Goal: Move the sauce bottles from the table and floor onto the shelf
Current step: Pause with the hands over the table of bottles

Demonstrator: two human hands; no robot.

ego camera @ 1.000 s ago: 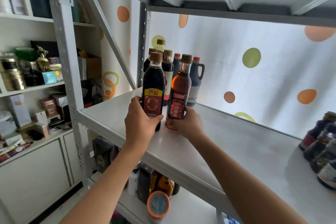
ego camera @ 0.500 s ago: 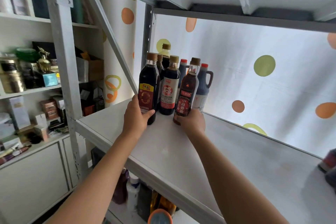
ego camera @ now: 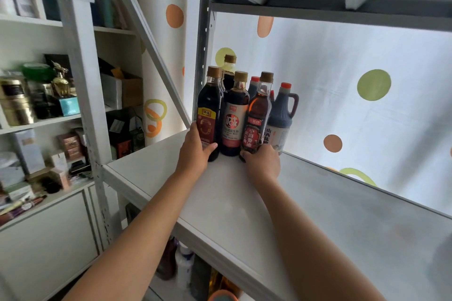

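My left hand (ego camera: 195,151) grips the base of a dark soy sauce bottle (ego camera: 208,107) with a red and yellow label, standing on the grey metal shelf (ego camera: 318,215). My right hand (ego camera: 263,162) grips the base of a reddish-brown sesame oil bottle (ego camera: 258,115), which leans slightly. Between them stands a dark bottle with a white and red label (ego camera: 235,115). Behind are several more bottles, among them a blue jug with a handle (ego camera: 282,115). All cluster at the shelf's back left corner.
A spotted white sheet (ego camera: 367,85) hangs behind the shelf. The steel upright (ego camera: 83,80) and a diagonal brace (ego camera: 146,39) frame the left side. A white cabinet (ego camera: 36,105) with boxes and jars stands at the left. More bottles (ego camera: 183,266) sit on the lower shelf.
Both hands have pushed their bottles farther back along the shelf, up against the standing group. The view has shifted, and the bottles at the right edge have left the frame.
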